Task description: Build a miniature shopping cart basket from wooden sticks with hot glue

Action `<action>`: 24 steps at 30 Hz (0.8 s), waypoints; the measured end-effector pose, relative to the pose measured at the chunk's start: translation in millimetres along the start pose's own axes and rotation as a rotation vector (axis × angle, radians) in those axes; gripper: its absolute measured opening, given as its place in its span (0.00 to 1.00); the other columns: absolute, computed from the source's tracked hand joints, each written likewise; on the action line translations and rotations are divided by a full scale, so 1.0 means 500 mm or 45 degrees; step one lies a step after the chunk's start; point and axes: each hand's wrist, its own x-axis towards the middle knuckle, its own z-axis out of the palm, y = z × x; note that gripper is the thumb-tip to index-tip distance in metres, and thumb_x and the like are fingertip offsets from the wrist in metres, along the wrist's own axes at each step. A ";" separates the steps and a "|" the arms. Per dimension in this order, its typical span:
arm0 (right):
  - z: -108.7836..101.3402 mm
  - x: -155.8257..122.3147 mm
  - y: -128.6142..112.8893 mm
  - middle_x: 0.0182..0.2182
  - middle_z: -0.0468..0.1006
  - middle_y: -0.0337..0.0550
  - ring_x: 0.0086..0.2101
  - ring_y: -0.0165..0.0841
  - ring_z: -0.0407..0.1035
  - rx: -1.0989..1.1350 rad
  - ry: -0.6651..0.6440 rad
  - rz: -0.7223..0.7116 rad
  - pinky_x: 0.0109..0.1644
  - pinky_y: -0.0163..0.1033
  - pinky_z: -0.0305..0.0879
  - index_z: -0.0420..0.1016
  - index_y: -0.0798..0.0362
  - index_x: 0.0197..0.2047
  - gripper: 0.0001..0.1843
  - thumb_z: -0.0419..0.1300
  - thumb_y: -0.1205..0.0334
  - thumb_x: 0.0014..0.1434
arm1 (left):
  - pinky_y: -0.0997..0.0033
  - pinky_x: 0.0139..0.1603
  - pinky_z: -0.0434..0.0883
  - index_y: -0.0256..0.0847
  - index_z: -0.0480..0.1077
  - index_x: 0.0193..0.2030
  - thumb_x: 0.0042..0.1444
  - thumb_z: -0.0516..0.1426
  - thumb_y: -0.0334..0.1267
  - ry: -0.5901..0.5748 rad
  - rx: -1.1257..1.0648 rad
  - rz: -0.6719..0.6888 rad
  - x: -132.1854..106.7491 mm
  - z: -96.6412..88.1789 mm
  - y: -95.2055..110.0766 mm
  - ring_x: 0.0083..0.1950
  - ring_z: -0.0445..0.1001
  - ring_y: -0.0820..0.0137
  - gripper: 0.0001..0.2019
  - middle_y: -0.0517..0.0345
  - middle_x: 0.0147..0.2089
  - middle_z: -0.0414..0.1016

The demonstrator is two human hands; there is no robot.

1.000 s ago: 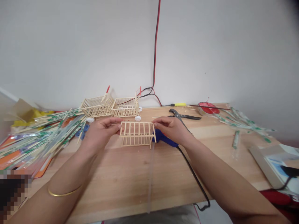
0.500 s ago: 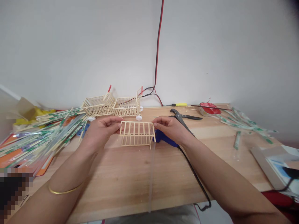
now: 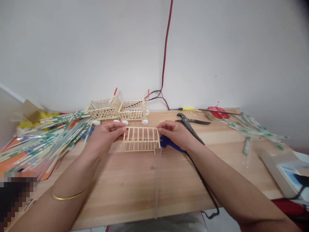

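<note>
Between my two hands is a small frame of thin wooden sticks (image 3: 141, 140), with rows of parallel bars. My left hand (image 3: 109, 133) pinches its left upper corner between thumb and fingers. At the right upper corner, my right hand (image 3: 174, 131) pinches it the same way. Beyond the hands stand two miniature stick carts, a left cart (image 3: 102, 110) and a right cart (image 3: 132, 110), with white wheels and red-tipped handles. A blue glue gun (image 3: 172, 145) with a black cord lies partly hidden beneath my right hand, a clear glue stick (image 3: 158, 183) reaching toward me.
Pliers (image 3: 190, 127) lie behind my right hand. A red-stained dish (image 3: 218, 113) with a thin stick across it is at the back. Wrapped chopsticks (image 3: 55, 138) heap up on the left; torn wrappers (image 3: 262, 130) and an open box (image 3: 277, 174) are on the right.
The view has shifted slightly, so the background sits a little further right. Both hands keep the same pinch on the stick frame, which has hardly moved.
</note>
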 end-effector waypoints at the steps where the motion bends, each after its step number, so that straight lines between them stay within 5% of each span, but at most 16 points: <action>1: 0.001 0.000 -0.002 0.29 0.76 0.39 0.29 0.28 0.68 0.002 -0.003 0.002 0.33 0.35 0.66 0.76 0.52 0.35 0.12 0.62 0.52 0.54 | 0.76 0.33 0.73 0.34 0.76 0.35 0.37 0.69 0.40 0.000 0.001 -0.005 0.000 0.000 0.000 0.32 0.72 0.76 0.17 0.54 0.36 0.77; 18: 0.008 -0.004 -0.012 0.28 0.75 0.39 0.28 0.27 0.67 0.022 -0.032 0.026 0.31 0.34 0.65 0.76 0.53 0.35 0.12 0.61 0.53 0.54 | 0.75 0.30 0.69 0.37 0.77 0.34 0.38 0.68 0.42 0.023 0.079 0.027 -0.011 0.005 0.008 0.31 0.71 0.75 0.16 0.53 0.39 0.77; 24: 0.011 -0.006 -0.016 0.27 0.73 0.38 0.27 0.26 0.65 0.004 -0.035 0.047 0.30 0.32 0.62 0.76 0.54 0.35 0.11 0.61 0.54 0.54 | 0.71 0.35 0.70 0.38 0.78 0.38 0.42 0.65 0.47 -0.013 0.337 0.123 -0.010 -0.009 0.004 0.32 0.72 0.70 0.18 0.53 0.34 0.78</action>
